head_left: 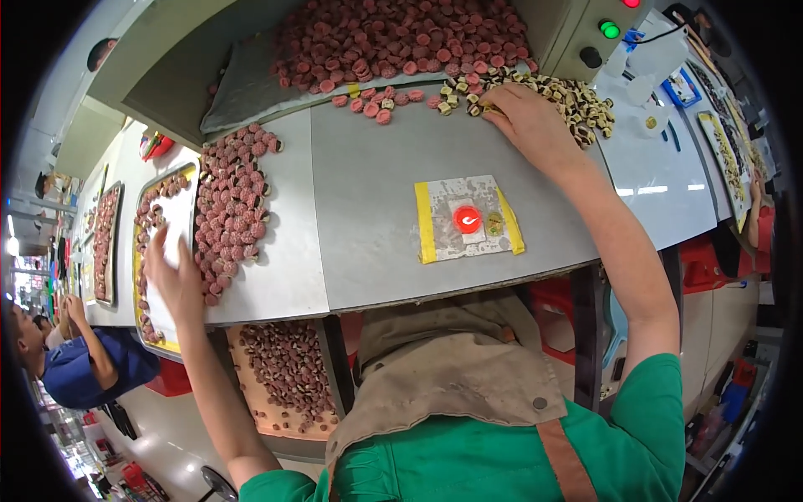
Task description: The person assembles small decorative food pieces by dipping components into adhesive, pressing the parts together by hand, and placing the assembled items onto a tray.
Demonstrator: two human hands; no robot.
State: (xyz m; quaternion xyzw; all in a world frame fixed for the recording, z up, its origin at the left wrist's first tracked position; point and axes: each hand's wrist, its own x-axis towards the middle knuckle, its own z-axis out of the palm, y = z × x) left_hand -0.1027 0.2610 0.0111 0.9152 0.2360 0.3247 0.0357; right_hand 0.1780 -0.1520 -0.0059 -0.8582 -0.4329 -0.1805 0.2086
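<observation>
Left hand [174,276] is hovering spread left of the red-lit pad [447,236], right hand [529,123] resting beyond, pinch unclear, nudging perhaps scattering cream-and-dark pieces [590,102].

Cream-and-dark-brown blocky pieces [587,107]: loose jumbled heap, far right, thinning leftward to singles. Off left, shallow tray [174,216] with yellow edging, flat, long side running away; pale middle mostly bare, from what I can see. Bumpy dusky-pink-and-dark pieces [173,184] sit loosely around its edges. More such pieces, a long bank [232,213], crowd along its right side.
</observation>
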